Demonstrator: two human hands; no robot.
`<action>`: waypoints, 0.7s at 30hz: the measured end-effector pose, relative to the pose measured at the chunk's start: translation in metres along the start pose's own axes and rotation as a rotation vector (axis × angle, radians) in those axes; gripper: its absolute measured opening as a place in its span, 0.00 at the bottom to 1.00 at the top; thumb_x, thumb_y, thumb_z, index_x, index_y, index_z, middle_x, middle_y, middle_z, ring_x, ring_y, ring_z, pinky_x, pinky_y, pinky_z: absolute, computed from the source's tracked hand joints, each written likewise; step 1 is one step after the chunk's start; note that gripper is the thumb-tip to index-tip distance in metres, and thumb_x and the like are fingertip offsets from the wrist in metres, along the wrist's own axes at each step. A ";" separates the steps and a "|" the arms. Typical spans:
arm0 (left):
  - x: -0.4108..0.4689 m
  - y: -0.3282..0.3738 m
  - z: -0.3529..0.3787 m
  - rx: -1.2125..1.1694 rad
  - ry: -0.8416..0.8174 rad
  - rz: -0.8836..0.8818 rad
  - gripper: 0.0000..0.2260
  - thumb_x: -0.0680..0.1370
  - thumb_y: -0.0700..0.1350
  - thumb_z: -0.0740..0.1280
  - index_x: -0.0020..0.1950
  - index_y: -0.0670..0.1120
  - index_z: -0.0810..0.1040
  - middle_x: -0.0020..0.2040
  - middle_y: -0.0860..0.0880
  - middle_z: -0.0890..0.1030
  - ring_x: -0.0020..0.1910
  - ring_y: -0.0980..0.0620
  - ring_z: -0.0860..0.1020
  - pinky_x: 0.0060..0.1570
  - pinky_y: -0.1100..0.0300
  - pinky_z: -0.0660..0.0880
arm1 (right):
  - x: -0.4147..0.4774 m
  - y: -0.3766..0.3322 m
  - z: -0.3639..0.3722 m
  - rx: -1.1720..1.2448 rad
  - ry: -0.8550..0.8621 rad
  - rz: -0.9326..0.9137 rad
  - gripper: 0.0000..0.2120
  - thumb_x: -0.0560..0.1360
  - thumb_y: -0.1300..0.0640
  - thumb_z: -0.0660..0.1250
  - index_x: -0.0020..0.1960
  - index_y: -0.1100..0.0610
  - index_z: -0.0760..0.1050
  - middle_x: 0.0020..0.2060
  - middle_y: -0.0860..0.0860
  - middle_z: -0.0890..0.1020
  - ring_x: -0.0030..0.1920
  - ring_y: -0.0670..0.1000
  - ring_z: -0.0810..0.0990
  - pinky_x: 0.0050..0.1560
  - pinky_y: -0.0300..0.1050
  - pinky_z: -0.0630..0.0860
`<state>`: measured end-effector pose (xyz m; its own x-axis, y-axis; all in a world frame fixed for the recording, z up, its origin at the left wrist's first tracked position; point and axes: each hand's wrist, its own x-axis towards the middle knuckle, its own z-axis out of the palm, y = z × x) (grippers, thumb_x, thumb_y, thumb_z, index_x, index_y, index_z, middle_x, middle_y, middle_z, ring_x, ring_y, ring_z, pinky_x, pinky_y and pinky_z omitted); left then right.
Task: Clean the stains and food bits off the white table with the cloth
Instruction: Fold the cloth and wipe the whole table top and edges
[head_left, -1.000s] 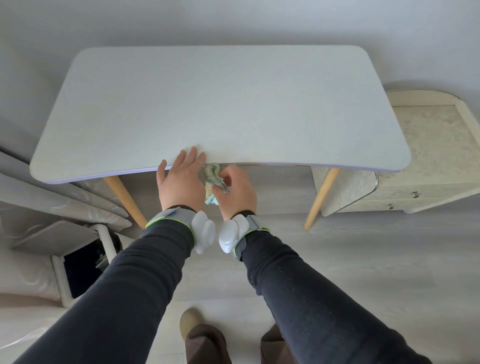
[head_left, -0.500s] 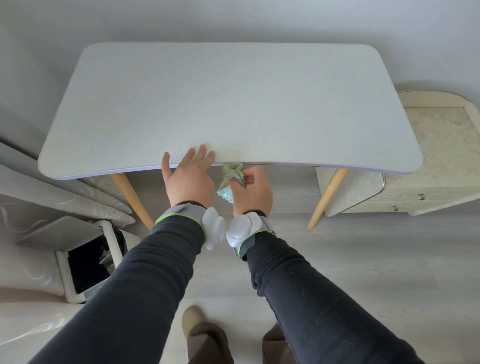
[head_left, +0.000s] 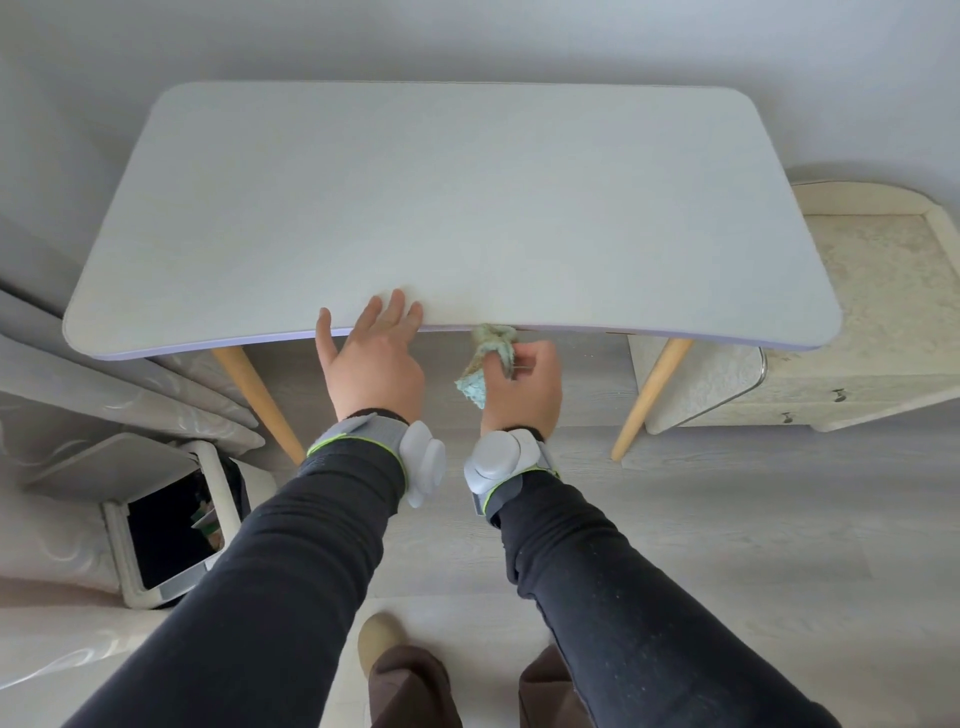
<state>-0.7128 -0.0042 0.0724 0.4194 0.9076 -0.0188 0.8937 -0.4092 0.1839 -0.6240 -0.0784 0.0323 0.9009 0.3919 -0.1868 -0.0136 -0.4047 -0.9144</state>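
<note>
Cloth, crumpled and pale green, is pinched in the curled right-hand grip; just above that grip it touches the tabletop edge. Left-hand grip lies flat beside it, holding nothing. The cloth looks light and limp, and is best held bunched.

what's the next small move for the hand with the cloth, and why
Probably wipe the cloth sideways along the near edge of the table: the right hand pinches it bunched right at that edge, the left hand rests flat on the top beside it, and the top itself shows no stains I can make out.
</note>
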 end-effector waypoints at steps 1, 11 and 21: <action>-0.001 0.000 0.001 0.001 0.009 -0.002 0.28 0.76 0.35 0.55 0.73 0.56 0.65 0.76 0.58 0.62 0.77 0.57 0.56 0.75 0.46 0.39 | -0.001 0.000 0.000 -0.011 -0.018 -0.024 0.08 0.72 0.54 0.69 0.42 0.49 0.68 0.36 0.42 0.74 0.35 0.42 0.73 0.37 0.41 0.69; -0.011 0.009 0.012 -0.015 0.017 0.009 0.29 0.76 0.36 0.56 0.77 0.51 0.56 0.79 0.55 0.52 0.78 0.55 0.48 0.74 0.45 0.40 | 0.006 0.001 -0.016 0.036 0.025 -0.049 0.08 0.73 0.55 0.68 0.44 0.54 0.68 0.37 0.43 0.73 0.33 0.38 0.72 0.34 0.38 0.66; -0.015 0.040 0.018 -0.088 0.023 0.213 0.31 0.72 0.32 0.58 0.75 0.51 0.63 0.77 0.54 0.59 0.77 0.55 0.54 0.74 0.47 0.41 | 0.026 0.005 -0.036 0.106 0.121 0.004 0.08 0.73 0.56 0.66 0.45 0.54 0.67 0.40 0.49 0.74 0.36 0.47 0.72 0.41 0.45 0.70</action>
<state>-0.6806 -0.0362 0.0625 0.5928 0.8037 0.0523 0.7674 -0.5834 0.2661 -0.5849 -0.1006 0.0357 0.9462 0.2859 -0.1518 -0.0571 -0.3141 -0.9477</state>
